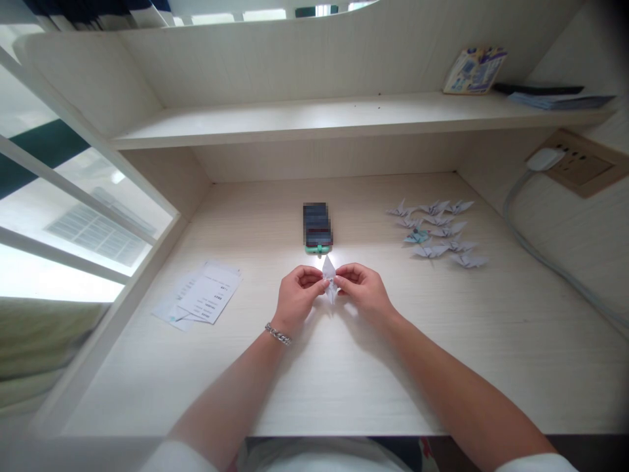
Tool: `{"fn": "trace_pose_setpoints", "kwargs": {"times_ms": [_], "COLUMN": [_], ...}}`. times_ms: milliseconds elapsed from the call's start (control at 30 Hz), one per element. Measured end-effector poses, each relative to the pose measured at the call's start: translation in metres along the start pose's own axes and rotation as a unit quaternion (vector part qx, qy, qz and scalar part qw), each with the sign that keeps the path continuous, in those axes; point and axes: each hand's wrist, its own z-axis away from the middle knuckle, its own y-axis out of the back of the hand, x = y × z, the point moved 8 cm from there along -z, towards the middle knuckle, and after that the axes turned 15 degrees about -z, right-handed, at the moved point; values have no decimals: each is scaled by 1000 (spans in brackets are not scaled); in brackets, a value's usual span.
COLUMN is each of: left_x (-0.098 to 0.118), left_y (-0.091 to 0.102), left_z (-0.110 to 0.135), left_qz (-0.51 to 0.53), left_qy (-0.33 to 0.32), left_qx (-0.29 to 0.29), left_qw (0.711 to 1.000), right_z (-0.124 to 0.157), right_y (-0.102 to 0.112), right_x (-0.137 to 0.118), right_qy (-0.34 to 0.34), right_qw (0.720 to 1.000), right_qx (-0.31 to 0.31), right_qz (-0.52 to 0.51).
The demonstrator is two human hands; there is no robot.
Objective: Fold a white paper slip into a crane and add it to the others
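Note:
Between my two hands is a small piece of folded white paper (329, 270), diamond-shaped with pointed ends at top and bottom. My left hand (301, 295) pinches its left side between thumb and fingers. On the opposite side, my right hand (364, 292) grips it in the same way, thumb near the paper's middle. Just beyond the paper lies a phone (317, 224) with a blurred screen and a green edge. To the right, several folded paper cranes (443, 231) sit in a loose group, mostly white, with one bluish crane (416, 236) among them.
Printed paper slips (209, 292) lie overlapping on the desk (344, 387) at left. A shelf (295, 118) spans the back, holding a small colourful box (475, 70) and a stack of papers (560, 100). A charger (545, 159) with a grey cable (531, 249) is plugged in at right.

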Motion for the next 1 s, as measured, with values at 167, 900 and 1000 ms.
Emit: {"fn": "trace_pose_setpoints", "kwargs": {"times_ms": [167, 900, 1000], "left_x": [-2, 0, 0], "left_y": [0, -5, -6], "left_z": [-1, 1, 2], "left_qz": [-5, -23, -21], "left_qy": [3, 24, 28], "left_qx": [-6, -80, -87], "left_qw": [1000, 996, 996], "right_z": [0, 2, 2], "right_y": [-1, -7, -6], "right_x": [3, 6, 6], "right_qy": [-27, -71, -68], "right_qw": [999, 995, 996], "right_qx": [-14, -60, -59], "right_qz": [-23, -45, -29]}}
